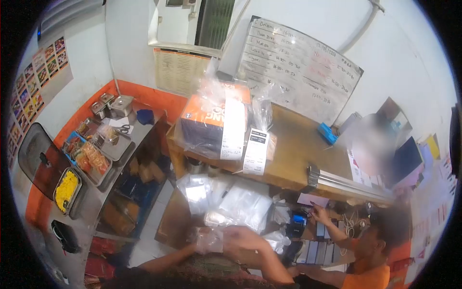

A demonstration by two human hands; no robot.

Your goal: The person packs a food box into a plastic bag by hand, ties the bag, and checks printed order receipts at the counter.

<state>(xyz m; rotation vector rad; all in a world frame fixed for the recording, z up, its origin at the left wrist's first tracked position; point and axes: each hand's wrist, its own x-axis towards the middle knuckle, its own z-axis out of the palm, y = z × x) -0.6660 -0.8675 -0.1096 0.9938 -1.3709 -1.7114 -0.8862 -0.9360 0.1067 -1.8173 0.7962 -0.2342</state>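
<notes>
Left hand [195,244] and right hand [242,239] gripping a clear bag [211,240]; plastic sheets [248,202] lie just beyond, with a box [198,126] farther off.

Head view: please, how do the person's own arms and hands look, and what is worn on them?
The left hand and right hand look ungloved, the forearms bare; I see no watch. Dark sleeves appear near the bottom edge, their details too dim to tell.

We get bright light, warped edges, glare on clear plastic bags [245,202], smearing seemingly strongest at the right end of the brown wooden shelf [298,139].
</notes>
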